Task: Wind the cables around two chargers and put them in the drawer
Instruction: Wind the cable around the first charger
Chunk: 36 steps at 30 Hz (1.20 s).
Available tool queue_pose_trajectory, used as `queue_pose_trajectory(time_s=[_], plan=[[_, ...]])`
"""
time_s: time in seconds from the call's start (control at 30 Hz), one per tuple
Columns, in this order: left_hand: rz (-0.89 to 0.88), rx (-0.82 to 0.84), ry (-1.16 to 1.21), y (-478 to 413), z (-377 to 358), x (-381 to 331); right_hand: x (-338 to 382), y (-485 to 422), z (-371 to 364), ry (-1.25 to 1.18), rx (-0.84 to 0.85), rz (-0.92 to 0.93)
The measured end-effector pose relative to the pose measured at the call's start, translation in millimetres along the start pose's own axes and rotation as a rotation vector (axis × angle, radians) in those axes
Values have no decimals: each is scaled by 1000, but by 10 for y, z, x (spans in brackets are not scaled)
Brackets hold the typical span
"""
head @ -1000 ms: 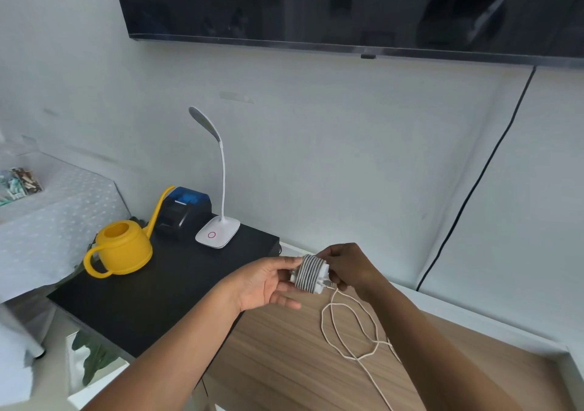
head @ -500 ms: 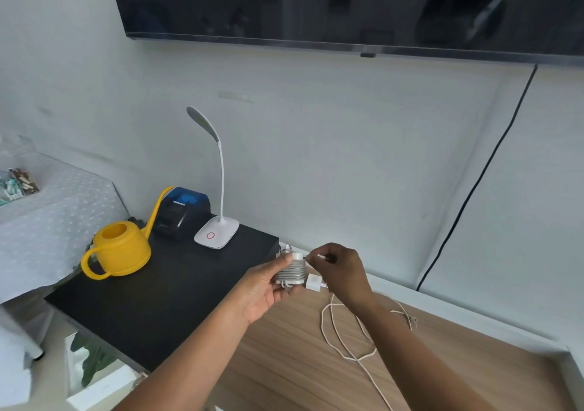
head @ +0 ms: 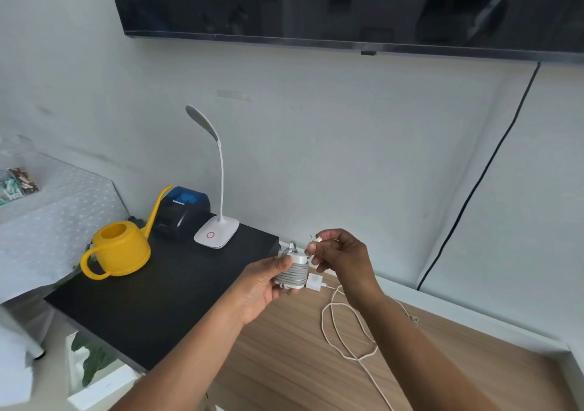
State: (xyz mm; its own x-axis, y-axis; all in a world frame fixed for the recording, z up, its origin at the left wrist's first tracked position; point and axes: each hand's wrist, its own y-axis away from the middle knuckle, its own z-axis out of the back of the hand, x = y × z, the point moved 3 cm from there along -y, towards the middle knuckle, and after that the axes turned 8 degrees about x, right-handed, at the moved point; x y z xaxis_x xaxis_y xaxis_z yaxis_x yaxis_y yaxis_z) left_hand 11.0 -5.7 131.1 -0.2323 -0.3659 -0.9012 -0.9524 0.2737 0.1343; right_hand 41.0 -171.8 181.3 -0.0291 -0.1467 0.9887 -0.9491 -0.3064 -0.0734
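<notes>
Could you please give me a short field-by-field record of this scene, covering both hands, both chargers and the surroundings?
left hand: holds the wound charger
right hand: pinches the cable end just above that charger
second charger: small white cube, apparently on the wooden top
loose cable: unwound, lying in loops
black table: bears yellow watering can, desk lamp, black printer
drawer: not in view
</notes>
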Motion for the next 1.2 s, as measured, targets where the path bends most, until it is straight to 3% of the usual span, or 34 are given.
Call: queue_pose_trajectory(time_s=[0.17,0.37,0.5,0.8,1.2], plan=[[-18,3,-6,3,-21,-13,8,-36,6,52,-88,-21],[-17,-18,-29,-14,-38,-12,-49,-72,-75,613,-2,7],[-19,-33,-23,-25,-48,-11,24,-72,-122,844,22,87],[-36,-56,-77,-7,-28,-16,150,-53,-90,804,-3,54],[-39,-68,-73,-8,-86,4,213,8,-145,949,-45,70]])
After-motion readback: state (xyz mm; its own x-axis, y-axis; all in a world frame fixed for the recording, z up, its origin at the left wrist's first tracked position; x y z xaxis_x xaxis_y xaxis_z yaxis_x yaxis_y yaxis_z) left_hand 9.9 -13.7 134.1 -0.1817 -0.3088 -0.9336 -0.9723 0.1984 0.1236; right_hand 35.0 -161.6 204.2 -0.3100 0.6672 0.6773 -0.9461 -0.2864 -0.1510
